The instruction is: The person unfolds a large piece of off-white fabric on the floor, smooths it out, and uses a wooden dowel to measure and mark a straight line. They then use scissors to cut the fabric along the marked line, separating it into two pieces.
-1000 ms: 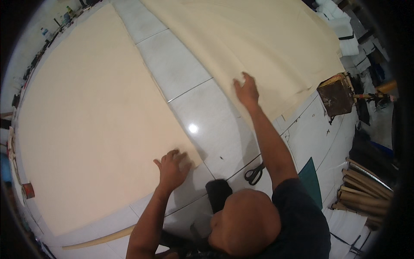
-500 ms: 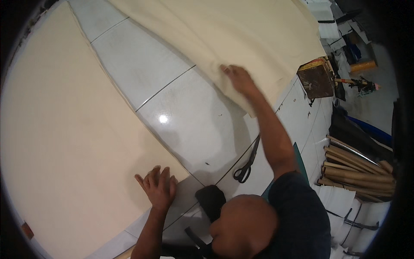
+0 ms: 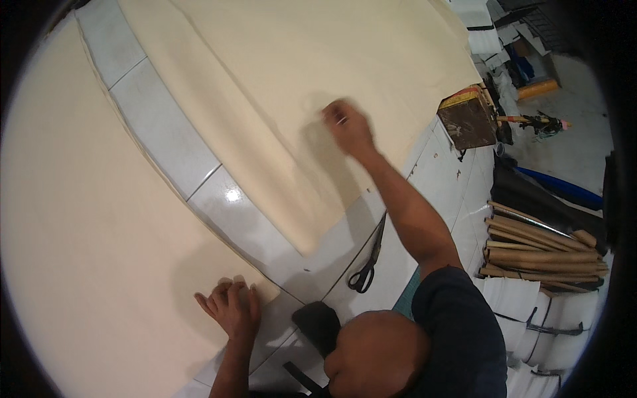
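Observation:
My left hand rests flat with fingers spread on a large cream sheet, close to its near corner. A second wide cream sheet, soft like cloth or thin hide, lies across the floor to the right, with a long fold along its left part. Over this second sheet is my right hand, its fingers curled and smeared by motion. Whether it grips anything cannot be told. Black-handled scissors lie on the tiles between my arms.
White tiles show between the sheets. At the right are a worn brown box, a bundle of brown rolls, an orange roll and white stacked packs. A green mat lies partly under my right arm.
The second sheet's near edge has shifted left and nearer, narrowing the strip of tiles. My right hand has moved slightly left from that edge to over the sheet. The left hand stays on its sheet.

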Demonstrator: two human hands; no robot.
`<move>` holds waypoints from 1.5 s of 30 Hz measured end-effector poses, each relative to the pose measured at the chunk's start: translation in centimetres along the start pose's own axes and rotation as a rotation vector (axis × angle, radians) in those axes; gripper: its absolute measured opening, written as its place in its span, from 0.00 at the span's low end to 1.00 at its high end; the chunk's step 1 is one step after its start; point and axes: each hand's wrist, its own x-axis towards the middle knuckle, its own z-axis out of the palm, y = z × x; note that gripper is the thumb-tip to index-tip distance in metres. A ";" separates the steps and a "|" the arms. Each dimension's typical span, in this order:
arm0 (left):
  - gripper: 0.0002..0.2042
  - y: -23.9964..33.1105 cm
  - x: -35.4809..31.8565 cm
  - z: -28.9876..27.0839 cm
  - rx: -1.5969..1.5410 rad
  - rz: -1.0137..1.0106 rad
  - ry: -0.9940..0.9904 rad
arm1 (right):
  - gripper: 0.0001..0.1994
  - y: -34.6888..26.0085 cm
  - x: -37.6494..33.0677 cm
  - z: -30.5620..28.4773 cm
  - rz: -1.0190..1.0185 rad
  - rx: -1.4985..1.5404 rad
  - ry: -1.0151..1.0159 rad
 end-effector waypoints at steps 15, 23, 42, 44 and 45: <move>0.18 -0.6 -0.8 1.3 0.006 0.020 0.048 | 0.27 -4.0 -6.2 9.8 -0.265 -0.116 -0.214; 0.22 -0.9 -0.4 -0.6 -0.032 -0.019 -0.089 | 0.48 -17.3 -3.8 8.6 0.428 0.629 -0.854; 0.15 -9.2 -17.2 -31.9 -0.392 -0.750 -0.042 | 0.11 -19.0 -6.1 18.6 -0.268 -0.573 -0.441; 0.13 -10.3 -26.3 -33.7 -0.365 -1.011 0.067 | 0.17 -17.3 1.2 11.9 0.189 -0.151 -0.319; 0.13 -10.3 -30.6 -35.0 -0.294 -1.091 -0.002 | 0.21 -17.3 5.4 7.8 0.366 0.070 -0.169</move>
